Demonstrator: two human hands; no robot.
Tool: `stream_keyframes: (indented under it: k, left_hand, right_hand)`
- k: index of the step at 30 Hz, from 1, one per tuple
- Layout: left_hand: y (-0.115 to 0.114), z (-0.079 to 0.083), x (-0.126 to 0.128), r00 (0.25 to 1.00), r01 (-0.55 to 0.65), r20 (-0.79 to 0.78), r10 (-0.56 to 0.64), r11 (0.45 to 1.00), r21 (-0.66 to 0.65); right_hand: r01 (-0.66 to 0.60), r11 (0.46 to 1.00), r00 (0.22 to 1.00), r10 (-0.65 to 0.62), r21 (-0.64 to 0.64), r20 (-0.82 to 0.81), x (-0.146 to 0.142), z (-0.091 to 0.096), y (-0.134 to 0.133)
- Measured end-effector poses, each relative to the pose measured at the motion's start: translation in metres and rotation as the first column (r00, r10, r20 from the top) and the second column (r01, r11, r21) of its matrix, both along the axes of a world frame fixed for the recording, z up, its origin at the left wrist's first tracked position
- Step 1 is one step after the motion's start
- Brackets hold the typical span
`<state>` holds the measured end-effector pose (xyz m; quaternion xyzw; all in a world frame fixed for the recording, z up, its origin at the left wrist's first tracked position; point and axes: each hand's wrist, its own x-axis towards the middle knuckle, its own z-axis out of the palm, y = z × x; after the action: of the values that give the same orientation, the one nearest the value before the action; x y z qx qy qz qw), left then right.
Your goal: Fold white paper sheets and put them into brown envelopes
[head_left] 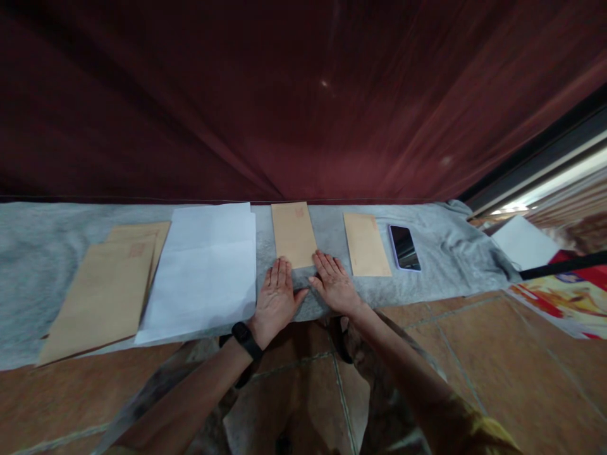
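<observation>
A small brown envelope (294, 234) with a red printed mark lies on the grey cloth in front of me. At its lower left corner, the fingertips of my left hand (277, 297) rest flat, the thumb out to the side. My right hand (334, 281) lies flat as well, its fingertips at the envelope's lower right corner. Both hands are open, with nothing gripped. To the right is another brown envelope (367, 246), apart from my right hand. Left of my hands, a stack of white paper sheets (206, 272) lies on the cloth.
Larger brown envelopes (107, 284) overlap at the far left. A phone (404, 248) lies right of the second envelope. The grey cloth (450, 253) covers a narrow surface against a dark red curtain (303, 114). A colourful printed box (569, 297) stands at the right, above the tiled floor (484, 341).
</observation>
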<state>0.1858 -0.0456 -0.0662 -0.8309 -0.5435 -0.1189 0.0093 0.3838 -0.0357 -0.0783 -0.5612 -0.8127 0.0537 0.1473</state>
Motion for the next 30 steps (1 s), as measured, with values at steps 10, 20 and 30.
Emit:
stream_keyframes:
  k: [10,20,30]
  left_hand:
    - [-0.001,-0.005,0.000,0.999,0.000,-0.039,0.002,0.999,0.034]
    - [0.000,-0.003,-0.002,0.997,0.008,-0.078,-0.009,1.000,-0.002]
    - [0.000,-0.005,-0.005,1.000,-0.006,-0.022,0.006,1.000,0.006]
  right_hand:
    - [-0.135,0.991,0.988,0.134,-0.007,-0.072,-0.033,0.015,0.001]
    - [-0.185,0.981,0.980,0.179,-0.066,-0.084,-0.049,0.009,0.009]
    - [-0.087,0.996,0.996,0.087,-0.017,0.000,-0.026,0.005,0.006]
